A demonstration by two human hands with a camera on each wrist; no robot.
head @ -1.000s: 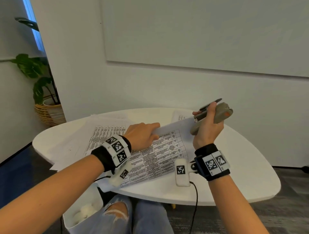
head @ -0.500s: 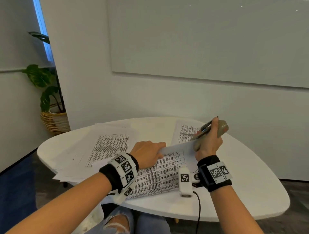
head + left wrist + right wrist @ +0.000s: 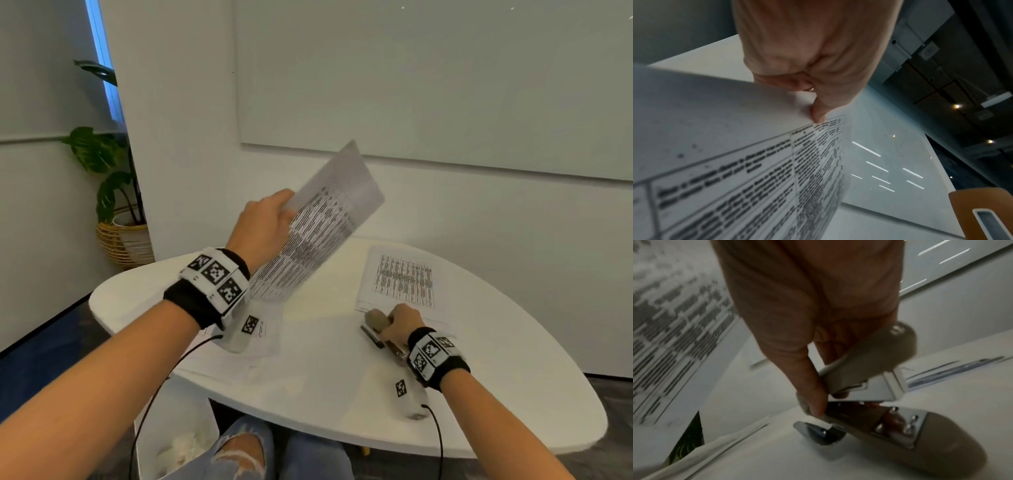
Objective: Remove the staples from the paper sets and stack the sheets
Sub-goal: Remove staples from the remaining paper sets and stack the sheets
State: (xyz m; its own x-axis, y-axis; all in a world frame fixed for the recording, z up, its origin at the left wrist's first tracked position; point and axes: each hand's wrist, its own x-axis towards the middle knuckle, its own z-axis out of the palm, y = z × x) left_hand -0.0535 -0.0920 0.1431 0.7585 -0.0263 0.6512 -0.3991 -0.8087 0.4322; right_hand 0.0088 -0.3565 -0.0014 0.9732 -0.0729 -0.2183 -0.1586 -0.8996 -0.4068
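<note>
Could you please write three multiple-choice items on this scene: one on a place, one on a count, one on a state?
1. Where is the stapler?
A. Down at the table, by the right hand
B. On the floor
C. In the left hand

2. How many hands hold paper?
A. None
B. One
C. Two

3. The sheet in the left hand is:
A. Flat on the table
B. Crumpled into a ball
C. Lifted in the air

Answers:
1. A: the head view shows it low at the tabletop in the right hand's fingers.
2. B: only the left hand pinches a sheet; the right holds the stapler.
3. C: it stands tilted above the table.
</note>
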